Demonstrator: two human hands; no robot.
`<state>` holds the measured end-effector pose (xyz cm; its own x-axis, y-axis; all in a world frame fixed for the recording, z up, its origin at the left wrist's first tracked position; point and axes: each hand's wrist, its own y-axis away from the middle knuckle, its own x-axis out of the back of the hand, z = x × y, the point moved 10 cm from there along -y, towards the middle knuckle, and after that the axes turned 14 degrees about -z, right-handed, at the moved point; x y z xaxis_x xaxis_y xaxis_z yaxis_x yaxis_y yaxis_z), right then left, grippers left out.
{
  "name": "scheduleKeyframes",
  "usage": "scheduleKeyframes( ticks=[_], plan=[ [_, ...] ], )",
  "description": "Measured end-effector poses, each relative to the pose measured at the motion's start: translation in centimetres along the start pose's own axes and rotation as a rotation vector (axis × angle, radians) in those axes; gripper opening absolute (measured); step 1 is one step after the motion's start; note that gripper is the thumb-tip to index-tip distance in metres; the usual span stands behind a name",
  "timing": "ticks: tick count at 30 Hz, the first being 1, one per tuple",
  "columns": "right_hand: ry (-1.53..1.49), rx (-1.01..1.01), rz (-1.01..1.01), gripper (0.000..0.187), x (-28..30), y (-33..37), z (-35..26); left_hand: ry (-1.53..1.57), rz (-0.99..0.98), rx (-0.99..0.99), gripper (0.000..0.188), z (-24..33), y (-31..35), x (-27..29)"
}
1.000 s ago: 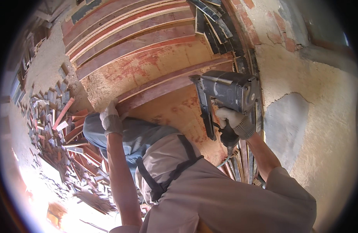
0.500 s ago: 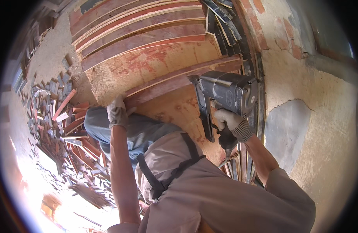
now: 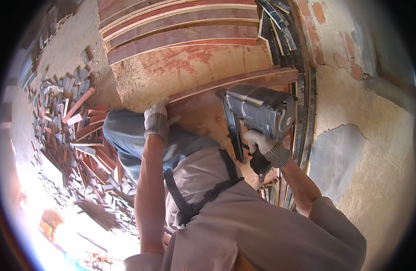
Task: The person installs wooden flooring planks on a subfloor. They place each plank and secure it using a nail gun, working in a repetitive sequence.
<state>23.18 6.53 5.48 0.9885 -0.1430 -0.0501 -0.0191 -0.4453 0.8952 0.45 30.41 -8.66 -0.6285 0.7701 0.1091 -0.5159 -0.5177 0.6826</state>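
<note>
A wooden strip (image 3: 273,78) with a reddish face stands on edge across a stained wooden board (image 3: 158,83). My left hand (image 3: 157,118), in a pale knit glove, is closed around the strip's left end, beside my bent knee; its fingertips are partly hidden. In my right hand (image 3: 264,147), gloved as well, is a dark nail gun (image 3: 257,106), gripped by its handle. The gun's nose is at the near face of the strip, left of its middle; I cannot tell whether it touches. A hose fitting hangs below the handle.
Several similar strips (image 3: 185,36) lie side by side at the board's far end. Dark narrow strips (image 3: 300,117) run along the right edge, by a plastered wall (image 3: 370,144) with exposed brick. A heap of wood offcuts (image 3: 77,122) covers the floor at left.
The view has shifted, so the board and strips appear farther right. Against the strip, the nail gun has moved left. My left hand keeps its hold on the strip's end.
</note>
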Motion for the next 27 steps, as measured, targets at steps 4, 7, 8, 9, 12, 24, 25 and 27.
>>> scheduleKeyframes(
  ticks=[4,7,8,9,12,24,25,27],
  plan=[
    [0.04,0.083,-0.002,0.029,0.0,0.6,-0.7,0.126,-0.024,-0.07,0.065,-0.5,-0.2,-0.2],
    [0.064,0.049,0.015,0.028,-0.5,0.7,-0.6,-0.236,-0.043,-0.026,0.065,0.6,0.2,-0.2],
    [0.059,0.055,0.006,0.028,-0.9,0.6,-0.7,-0.378,-0.047,-0.021,0.066,1.3,0.5,-0.2],
    [0.079,0.046,0.01,0.028,-1.3,0.4,-0.8,-0.541,-0.058,-0.051,0.065,2.3,0.8,-0.4],
    [0.124,0.076,-0.028,0.028,-2.9,-0.5,-1.7,-0.7,-0.086,-0.076,0.065,3.7,1.3,-0.6],
    [0.105,0.067,-0.041,0.033,-5.6,-1.6,-1.8,-0.369,-0.108,-0.201,0.058,0.9,-0.6,-1.1],
    [0.116,0.076,-0.025,0.033,-5.5,-1.3,-2.0,-0.447,-0.113,-0.169,0.057,0.7,-0.7,-1.1],
    [0.139,0.086,-0.04,0.032,-5.7,-1.0,-2.2,-0.553,-0.099,-0.168,0.057,1.0,-0.6,-1.1]
  ],
)
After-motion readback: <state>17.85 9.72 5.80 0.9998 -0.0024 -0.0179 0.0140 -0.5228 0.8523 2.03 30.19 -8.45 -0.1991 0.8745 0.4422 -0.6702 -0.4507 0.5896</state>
